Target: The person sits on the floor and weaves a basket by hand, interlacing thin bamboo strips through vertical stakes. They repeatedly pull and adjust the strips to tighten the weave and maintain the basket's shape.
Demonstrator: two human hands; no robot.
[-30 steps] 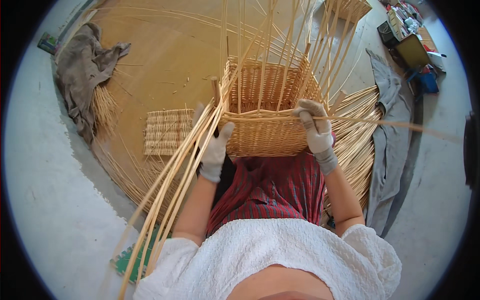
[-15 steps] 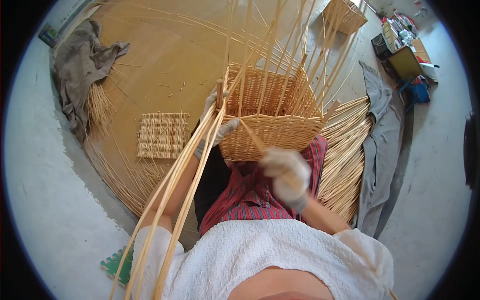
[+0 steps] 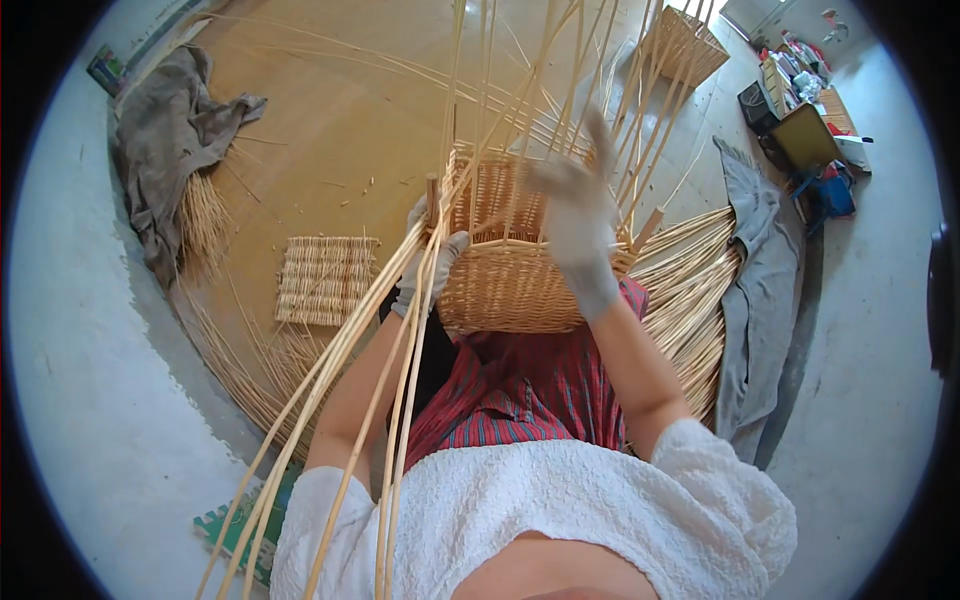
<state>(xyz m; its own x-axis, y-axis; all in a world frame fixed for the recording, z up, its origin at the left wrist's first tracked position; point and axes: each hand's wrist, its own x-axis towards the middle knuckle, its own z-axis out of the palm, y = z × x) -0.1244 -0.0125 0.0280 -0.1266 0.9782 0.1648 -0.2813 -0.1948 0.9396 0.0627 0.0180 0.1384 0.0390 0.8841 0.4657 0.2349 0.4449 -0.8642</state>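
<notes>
A square wicker basket (image 3: 510, 295) rests at my lap, with long upright rods (image 3: 487, 120) rising from its walls. My left hand (image 3: 425, 272), in a pale glove, is closed on the basket's near left corner, its thumb at the front and fingers partly hidden behind. Beside that thumb, a bundle of long willow rods (image 3: 350, 350) slants from the corner down past my left arm. My gloved right hand (image 3: 582, 220) is raised over the basket's near rim among the uprights. Its fingers look spread, though motion blurs them. Short wooden posts (image 3: 433, 195) stand at the corners.
A flat woven panel (image 3: 326, 281) lies on the floor to the left. Loose rods (image 3: 690, 310) are heaped at right beside a grey cloth (image 3: 755, 310). Another grey cloth (image 3: 170, 140) covers rods at far left. A second basket (image 3: 688, 48) stands at the back.
My right hand has moved up from below the basket's front wall to above its rim. The strand it held before no longer stretches toward it. The basket has tilted slightly.
</notes>
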